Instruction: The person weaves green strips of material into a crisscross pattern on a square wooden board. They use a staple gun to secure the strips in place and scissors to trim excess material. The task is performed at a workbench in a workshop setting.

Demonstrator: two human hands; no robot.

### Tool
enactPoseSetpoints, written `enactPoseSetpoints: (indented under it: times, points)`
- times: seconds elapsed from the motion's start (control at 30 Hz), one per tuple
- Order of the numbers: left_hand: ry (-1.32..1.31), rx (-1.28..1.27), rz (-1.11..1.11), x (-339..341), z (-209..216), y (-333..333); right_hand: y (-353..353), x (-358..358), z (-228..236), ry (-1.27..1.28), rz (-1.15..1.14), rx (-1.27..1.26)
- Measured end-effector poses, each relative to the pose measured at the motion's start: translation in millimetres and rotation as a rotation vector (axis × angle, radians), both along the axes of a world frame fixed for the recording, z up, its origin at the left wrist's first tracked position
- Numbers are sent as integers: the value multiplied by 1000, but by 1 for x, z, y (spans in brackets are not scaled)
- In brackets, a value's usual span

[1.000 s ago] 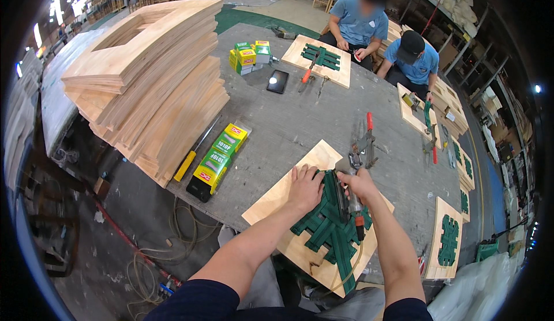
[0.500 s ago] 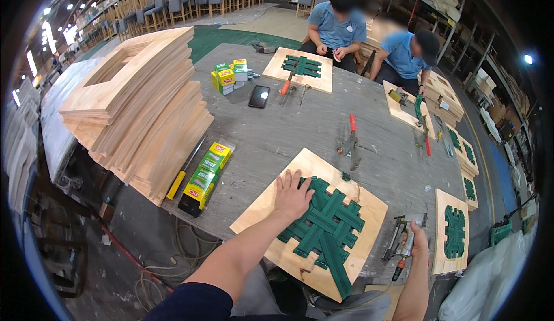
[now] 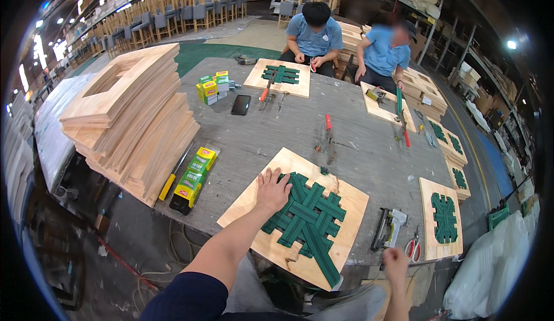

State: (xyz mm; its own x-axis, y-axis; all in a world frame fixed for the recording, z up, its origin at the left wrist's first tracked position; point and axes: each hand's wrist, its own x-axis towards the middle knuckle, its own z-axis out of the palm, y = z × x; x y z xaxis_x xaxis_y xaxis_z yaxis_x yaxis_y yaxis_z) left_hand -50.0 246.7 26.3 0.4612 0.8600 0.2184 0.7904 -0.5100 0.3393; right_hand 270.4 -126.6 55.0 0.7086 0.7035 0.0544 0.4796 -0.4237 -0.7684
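Note:
My left hand lies flat, fingers spread, on the wooden board in front of me, its fingertips at the edge of the green webbing. Woven green elastic webbing straps cover the board's middle opening; one long strap end runs diagonally to the near corner. To the right of the board, my right hand is closed with curled fingers just below the staple gun; anything inside the fingers is hidden. The staple gun lies on the table, and red-handled scissors are beside it.
Stacked wooden frames stand at left, near staple boxes and a yellow-handled screwdriver. A phone and a red-handled tool lie farther off. A finished webbed board sits right. Two co-workers sit across.
My right hand has let go of the staple gun and moved down toward me, leaving it on the table. The scissors now show beside it. My left hand stays on the board.

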Motion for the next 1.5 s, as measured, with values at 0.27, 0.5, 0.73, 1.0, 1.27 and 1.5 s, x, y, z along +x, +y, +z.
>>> enactPoseSetpoints:
  times: [0.27,0.5,0.73,1.0,1.27,1.5]
  points:
    - [-108,54,-45,3,2,-7,-35,-153,-58,380,110,-3]
    - [-734,-150,67,-28,19,-23,-14,-151,-35,140,201,-352]
    - [-786,-1172,-280,-29,6,-234,-56,-147,-27,891,166,-4]
    - [-846,-1929,-309,3,14,-314,-102,-182,19,469,324,11]
    - [-557,-1593,-374,21,17,-332,-109,-112,-16,730,393,-204]
    - [-293,-1535,-563,34,-5,-358,10,-124,10,1358,463,-272]
